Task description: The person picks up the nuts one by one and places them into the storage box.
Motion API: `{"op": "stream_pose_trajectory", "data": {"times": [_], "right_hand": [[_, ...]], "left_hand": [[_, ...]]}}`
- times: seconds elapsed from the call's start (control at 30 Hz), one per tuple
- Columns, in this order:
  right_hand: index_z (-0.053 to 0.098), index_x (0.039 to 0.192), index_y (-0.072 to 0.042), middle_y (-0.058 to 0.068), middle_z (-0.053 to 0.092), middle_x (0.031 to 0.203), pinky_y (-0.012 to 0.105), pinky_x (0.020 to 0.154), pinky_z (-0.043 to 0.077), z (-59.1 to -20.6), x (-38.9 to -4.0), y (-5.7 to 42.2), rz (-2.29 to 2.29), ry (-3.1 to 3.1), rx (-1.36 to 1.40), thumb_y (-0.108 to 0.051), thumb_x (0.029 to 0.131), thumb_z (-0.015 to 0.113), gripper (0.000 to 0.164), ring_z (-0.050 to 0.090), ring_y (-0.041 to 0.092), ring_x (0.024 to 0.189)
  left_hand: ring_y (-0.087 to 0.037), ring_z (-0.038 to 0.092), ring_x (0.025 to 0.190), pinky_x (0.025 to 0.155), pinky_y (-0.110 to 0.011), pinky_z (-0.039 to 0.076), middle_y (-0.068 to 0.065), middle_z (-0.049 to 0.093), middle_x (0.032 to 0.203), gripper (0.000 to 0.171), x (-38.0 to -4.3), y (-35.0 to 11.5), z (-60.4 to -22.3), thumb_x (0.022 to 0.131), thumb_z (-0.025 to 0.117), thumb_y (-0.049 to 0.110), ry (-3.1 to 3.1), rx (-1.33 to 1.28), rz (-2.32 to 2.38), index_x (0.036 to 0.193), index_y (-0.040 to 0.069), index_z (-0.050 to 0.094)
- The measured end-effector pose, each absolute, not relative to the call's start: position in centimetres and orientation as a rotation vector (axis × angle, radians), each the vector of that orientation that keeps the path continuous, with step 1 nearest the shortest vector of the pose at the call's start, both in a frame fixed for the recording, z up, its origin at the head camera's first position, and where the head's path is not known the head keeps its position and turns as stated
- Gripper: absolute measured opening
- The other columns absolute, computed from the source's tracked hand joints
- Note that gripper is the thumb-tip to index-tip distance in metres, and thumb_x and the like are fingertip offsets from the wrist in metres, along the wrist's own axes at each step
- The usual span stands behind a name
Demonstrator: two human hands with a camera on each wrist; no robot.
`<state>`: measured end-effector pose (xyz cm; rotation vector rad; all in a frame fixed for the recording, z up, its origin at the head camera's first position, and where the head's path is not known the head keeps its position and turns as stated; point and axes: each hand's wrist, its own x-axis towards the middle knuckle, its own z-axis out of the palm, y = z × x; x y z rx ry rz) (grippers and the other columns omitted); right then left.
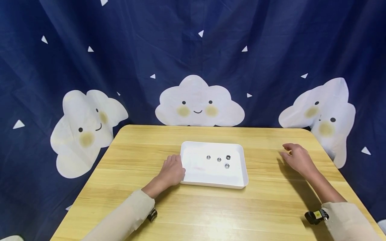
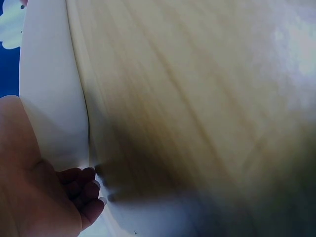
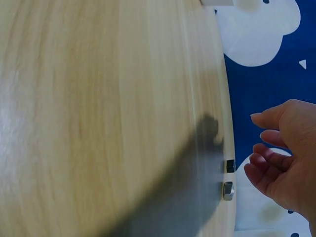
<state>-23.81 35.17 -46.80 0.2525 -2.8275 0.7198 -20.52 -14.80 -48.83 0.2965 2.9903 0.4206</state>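
Note:
A shallow white tray (image 1: pixel 196 174) lies on the table, with several hex nuts (image 1: pixel 219 160) inside, toward its right half. One of them, a dark nut (image 1: pixel 228 157), stands out from the silver ones. My left hand (image 1: pixel 172 171) grips the tray's left wall, its fingers curled at the edge in the left wrist view. Over the right part of the table is my right hand (image 1: pixel 297 159), fingers loosely bent with nothing between them. The right wrist view also has a black nut (image 3: pixel 230 166) and a silver nut (image 3: pixel 228 191) near that hand; in the head view they are hidden.
The wooden table (image 1: pixel 211 211) has rounded far corners. Behind it hangs a dark blue curtain (image 1: pixel 135 50) with white clouds and triangles. Each wrist carries a small black camera, such as the right wrist camera (image 1: pixel 315 217).

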Motion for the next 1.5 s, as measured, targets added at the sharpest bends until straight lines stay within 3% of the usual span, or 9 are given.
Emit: {"op": "stream_pose_trajectory", "data": {"times": [0.33,0.6,0.87,1.2,1.33,1.5], "right_hand": [[0.065,0.121,0.011,0.037,0.065,0.109,0.059,0.078,0.051,-47.4,-23.5,36.2,0.697,-2.805,0.173,-0.013,0.094,0.071,0.037,0.068,0.048,0.092],[0.063,0.118,0.018,0.041,0.065,0.108,0.066,0.085,0.045,-48.0,-23.6,37.4,0.635,-2.809,0.121,-0.012,0.091,0.07,0.04,0.059,0.056,0.101],[0.061,0.119,0.02,0.042,0.064,0.114,0.067,0.093,0.035,-48.0,-23.4,38.3,0.593,-2.839,0.086,-0.012,0.091,0.068,0.043,0.054,0.061,0.106],[0.054,0.126,0.023,0.046,0.058,0.117,0.068,0.097,0.032,-48.3,-23.2,39.3,0.571,-2.936,-0.002,-0.016,0.093,0.068,0.053,0.048,0.062,0.109],[0.052,0.128,0.023,0.046,0.058,0.115,0.068,0.094,0.035,-48.5,-23.4,39.8,0.588,-2.959,-0.034,-0.018,0.093,0.068,0.056,0.049,0.062,0.108],[0.05,0.129,0.024,0.043,0.061,0.11,0.062,0.081,0.048,-48.6,-23.7,40.3,0.618,-2.999,-0.042,-0.02,0.095,0.068,0.06,0.058,0.057,0.099]], "left_hand": [[-0.027,0.036,0.091,0.078,-0.036,0.031,-0.01,0.043,0.096,0.026,-20.4,-14.7,-48.8,0.097,0.054,0.022,2.986,0.287,0.436,0.108,0.0,0.047],[-0.027,0.036,0.092,0.079,-0.036,0.03,-0.008,0.043,0.097,0.025,-20.7,-14.9,-49.4,0.097,0.054,0.022,2.982,0.264,0.423,0.109,0.002,0.047],[-0.027,0.036,0.092,0.078,-0.036,0.03,-0.009,0.043,0.098,0.027,-20.6,-14.7,-49.0,0.096,0.054,0.023,2.973,0.27,0.447,0.111,0.0,0.047],[-0.027,0.037,0.092,0.079,-0.036,0.031,-0.009,0.043,0.097,0.027,-20.5,-14.7,-48.8,0.096,0.054,0.022,2.977,0.269,0.432,0.111,0.0,0.047],[-0.027,0.037,0.092,0.079,-0.036,0.032,-0.009,0.043,0.098,0.028,-20.4,-14.7,-48.8,0.097,0.054,0.022,2.975,0.267,0.426,0.112,0.0,0.047],[-0.027,0.037,0.092,0.079,-0.036,0.032,-0.009,0.044,0.097,0.026,-20.4,-14.7,-48.8,0.096,0.055,0.022,2.986,0.281,0.416,0.109,0.0,0.047]]}}
